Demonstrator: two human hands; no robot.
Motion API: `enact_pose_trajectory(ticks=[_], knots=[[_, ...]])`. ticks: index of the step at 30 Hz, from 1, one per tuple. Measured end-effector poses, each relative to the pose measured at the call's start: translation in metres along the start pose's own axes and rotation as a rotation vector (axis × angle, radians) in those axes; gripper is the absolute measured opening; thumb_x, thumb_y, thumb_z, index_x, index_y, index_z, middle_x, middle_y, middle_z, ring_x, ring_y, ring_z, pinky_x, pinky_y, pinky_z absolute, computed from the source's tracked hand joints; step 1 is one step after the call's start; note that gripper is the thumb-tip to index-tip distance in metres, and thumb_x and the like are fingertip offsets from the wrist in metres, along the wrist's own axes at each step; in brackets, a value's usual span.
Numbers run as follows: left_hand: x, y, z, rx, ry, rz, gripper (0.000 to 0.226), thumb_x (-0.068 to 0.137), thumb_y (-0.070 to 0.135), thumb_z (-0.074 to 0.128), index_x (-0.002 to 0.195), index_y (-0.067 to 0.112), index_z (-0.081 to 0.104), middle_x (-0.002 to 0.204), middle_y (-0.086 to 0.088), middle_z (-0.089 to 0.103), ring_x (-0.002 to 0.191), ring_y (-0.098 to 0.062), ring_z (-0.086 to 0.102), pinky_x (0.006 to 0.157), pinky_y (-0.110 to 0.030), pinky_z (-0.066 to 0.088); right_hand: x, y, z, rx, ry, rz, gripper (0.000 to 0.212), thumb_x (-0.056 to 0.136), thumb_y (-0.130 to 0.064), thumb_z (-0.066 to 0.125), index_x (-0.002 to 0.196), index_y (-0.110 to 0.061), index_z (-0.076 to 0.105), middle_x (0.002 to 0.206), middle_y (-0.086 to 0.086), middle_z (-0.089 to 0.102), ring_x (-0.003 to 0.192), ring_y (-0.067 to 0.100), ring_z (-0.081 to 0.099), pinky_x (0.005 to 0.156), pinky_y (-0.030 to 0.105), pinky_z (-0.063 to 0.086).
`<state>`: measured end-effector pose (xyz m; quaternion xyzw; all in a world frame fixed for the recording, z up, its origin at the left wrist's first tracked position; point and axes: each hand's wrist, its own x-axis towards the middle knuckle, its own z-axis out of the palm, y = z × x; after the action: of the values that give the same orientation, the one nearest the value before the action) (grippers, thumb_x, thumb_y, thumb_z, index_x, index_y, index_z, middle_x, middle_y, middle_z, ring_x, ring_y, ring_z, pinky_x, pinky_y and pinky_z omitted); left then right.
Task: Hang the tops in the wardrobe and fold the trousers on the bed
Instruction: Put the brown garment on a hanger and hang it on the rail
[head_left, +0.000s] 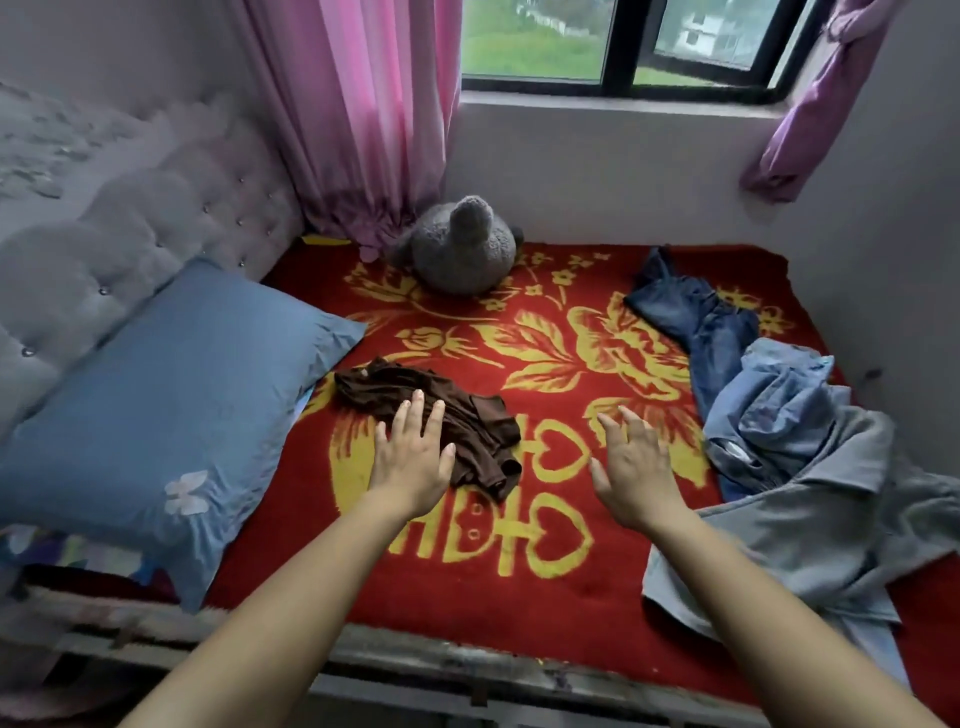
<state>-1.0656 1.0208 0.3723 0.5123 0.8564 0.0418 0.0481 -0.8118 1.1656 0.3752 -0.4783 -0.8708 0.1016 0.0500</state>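
Observation:
A crumpled brown garment (467, 415) lies on the red and yellow bed cover (545, 561). My left hand (413, 457) reaches over its near left edge, fingers spread, holding nothing. My right hand (636, 467) hovers open above the bare cover to the right of it. Dark blue jeans (696, 322) lie stretched out at the far right. A light blue denim garment (779, 410) is bunched in front of them. A grey collared top (831, 535) sprawls at the near right, over the bed edge.
A blue pillow (171, 410) leans on the padded headboard (130, 249) at the left. A grey plush toy (462, 247) sits at the far side under a pink curtain (358, 114) and the window (623, 47). The bed frame's front rail (467, 670) runs below my arms.

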Motion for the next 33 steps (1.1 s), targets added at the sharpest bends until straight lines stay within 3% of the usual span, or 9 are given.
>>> enact_pose_trajectory(ticks=[10,14,17,20,23,25,28,30,33], knots=[[0.09,-0.005,0.179,-0.07,-0.325,-0.163,0.071,0.096,0.04,0.044,0.155,0.02,0.009,0.163,-0.006,-0.001,0.149,-0.025,0.003,0.117,-0.048,0.017,0.092,0.024,0.183,0.206,-0.351,0.085,0.066,0.098,-0.032,0.049,0.155,-0.021,0.019,0.161,0.012,0.014,0.142,0.033,0.027,0.109,0.047,0.037],[0.116,-0.008,0.271,0.076,-0.408,-0.139,0.074,0.094,0.034,0.05,0.154,0.016,0.01,0.163,-0.007,-0.002,0.149,-0.026,0.0,0.116,-0.051,0.019,0.108,0.036,0.281,0.319,-0.435,0.095,0.072,0.099,-0.032,0.049,0.156,-0.03,0.006,0.162,0.009,0.004,0.126,0.037,0.05,0.087,0.038,0.048],[0.14,-0.011,0.326,0.096,-0.432,-0.153,0.082,0.092,0.029,0.057,0.155,0.014,0.006,0.163,-0.005,-0.005,0.15,-0.024,-0.001,0.116,-0.049,0.022,0.117,0.037,0.34,0.342,-0.419,0.058,0.077,0.099,-0.031,0.052,0.156,-0.032,0.0,0.163,0.007,-0.008,0.127,0.037,0.05,0.078,0.038,0.051],[0.169,-0.016,0.362,0.055,-0.333,-0.154,0.085,0.09,0.019,0.057,0.155,0.012,0.003,0.164,-0.004,-0.003,0.15,-0.021,0.002,0.114,-0.045,0.027,0.139,0.031,0.377,0.314,-0.304,-0.066,0.079,0.098,-0.033,0.056,0.158,-0.029,0.004,0.164,0.005,-0.013,0.131,0.036,0.046,0.076,0.042,0.056],[0.192,-0.022,0.384,0.0,-0.281,-0.24,0.081,0.092,0.013,0.055,0.156,0.015,0.004,0.155,-0.011,0.031,0.14,-0.031,0.033,0.104,-0.044,0.036,0.168,0.029,0.401,0.259,-0.285,-0.261,0.08,0.097,-0.027,0.058,0.159,-0.026,0.007,0.166,0.004,0.004,0.122,0.036,0.05,0.068,0.041,0.054],[0.196,-0.024,0.39,0.017,-0.246,-0.265,0.067,0.093,0.009,0.05,0.153,0.017,0.02,0.128,-0.014,0.054,0.113,-0.039,0.053,0.088,-0.045,0.043,0.184,0.029,0.41,0.159,-0.331,-0.32,0.073,0.099,-0.025,0.053,0.159,-0.027,0.011,0.151,0.005,0.037,0.112,0.033,0.052,0.069,0.04,0.05],[0.184,-0.018,0.394,-0.011,-0.157,-0.193,0.028,0.087,0.012,0.051,0.115,0.01,0.056,0.104,-0.017,0.061,0.099,-0.04,0.057,0.075,-0.046,0.043,0.183,0.035,0.413,0.028,-0.37,-0.297,0.048,0.101,-0.021,0.045,0.148,-0.024,0.041,0.117,0.007,0.059,0.106,0.033,0.053,0.08,0.042,0.042],[0.165,-0.01,0.394,-0.076,-0.157,-0.218,0.012,0.084,0.017,0.053,0.092,0.009,0.057,0.091,-0.021,0.065,0.087,-0.042,0.061,0.062,-0.041,0.039,0.17,0.041,0.41,0.052,-0.363,-0.23,0.034,0.099,-0.026,0.044,0.13,-0.023,0.058,0.111,0.008,0.065,0.104,0.033,0.056,0.085,0.042,0.042],[0.117,-0.001,0.403,-0.105,-0.286,-0.308,0.016,0.083,0.022,0.052,0.085,0.007,0.06,0.085,-0.026,0.067,0.081,-0.045,0.064,0.064,-0.04,0.046,0.16,0.041,0.406,0.258,-0.446,-0.022,0.027,0.096,-0.024,0.04,0.1,-0.019,0.066,0.106,0.008,0.07,0.102,0.034,0.061,0.086,0.04,0.047]])
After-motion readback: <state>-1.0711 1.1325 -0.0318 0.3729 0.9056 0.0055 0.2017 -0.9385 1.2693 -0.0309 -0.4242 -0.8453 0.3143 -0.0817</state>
